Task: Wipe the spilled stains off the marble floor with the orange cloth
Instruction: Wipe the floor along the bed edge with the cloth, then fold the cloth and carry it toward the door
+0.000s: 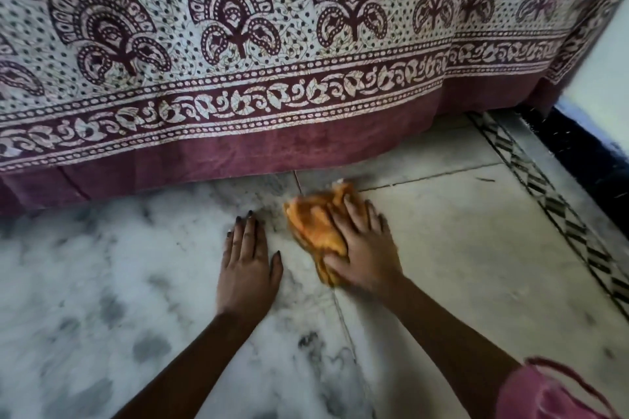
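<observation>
Both hands are down on the floor (102, 265) here, which is white marble with grey veins. The right hand (366, 250) is pressed flat on the cloth (315, 226), fingers (354, 211) spread a bit and laid over the top of it rather than pinching it, thumb along its near edge. The cloth is orange, bunched up, sitting right about the middle of the view, across a tile joint. It pokes out from under the hand toward 11 o'clock.

The left hand (248, 264) is just beside it at 9 o'clock, palm flat on bare marble, fingers straight and close together, holding nothing. Dark nail polish on that one.

At 12 o'clock a bedsheet (238, 61) hangs down, white with maroon paisley print and a plain maroon hem that nearly meets the floor just behind the cloth. Over at 3 o'clock there's a black-and-white patterned border strip (558, 204) in the floor. A faint grey smudge shows on the marble between the hands. Bit of pink sleeve (544, 395) at 5 o'clock. The frame's kinda blurry.
</observation>
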`<act>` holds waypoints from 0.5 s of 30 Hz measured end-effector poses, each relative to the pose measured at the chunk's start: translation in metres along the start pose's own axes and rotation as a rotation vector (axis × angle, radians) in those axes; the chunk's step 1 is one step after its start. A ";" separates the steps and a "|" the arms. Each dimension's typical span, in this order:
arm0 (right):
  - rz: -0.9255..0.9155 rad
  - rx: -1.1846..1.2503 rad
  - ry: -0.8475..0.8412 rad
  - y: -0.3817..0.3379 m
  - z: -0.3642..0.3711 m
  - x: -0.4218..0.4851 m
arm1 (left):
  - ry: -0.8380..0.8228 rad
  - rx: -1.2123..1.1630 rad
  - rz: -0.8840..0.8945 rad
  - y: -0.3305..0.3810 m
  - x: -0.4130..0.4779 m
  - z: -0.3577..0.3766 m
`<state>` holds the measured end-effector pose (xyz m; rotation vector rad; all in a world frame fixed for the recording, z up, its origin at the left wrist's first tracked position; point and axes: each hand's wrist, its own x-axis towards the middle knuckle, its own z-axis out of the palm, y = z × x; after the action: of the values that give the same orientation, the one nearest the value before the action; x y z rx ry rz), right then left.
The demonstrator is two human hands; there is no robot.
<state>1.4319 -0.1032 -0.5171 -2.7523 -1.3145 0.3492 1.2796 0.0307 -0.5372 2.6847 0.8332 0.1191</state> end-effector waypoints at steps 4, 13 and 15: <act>-0.041 0.159 -0.042 0.010 -0.017 -0.065 | -0.093 -0.055 -0.056 0.017 -0.001 -0.009; 0.484 0.680 0.044 -0.002 -0.051 -0.032 | -0.071 -0.492 -0.014 0.049 0.006 -0.031; 0.419 0.767 -0.004 -0.007 -0.071 -0.035 | -0.114 -0.549 0.030 0.054 0.014 -0.041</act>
<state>1.4218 -0.1241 -0.4412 -2.3018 -0.4261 0.7054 1.3130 0.0079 -0.4809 2.1651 0.6146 0.1718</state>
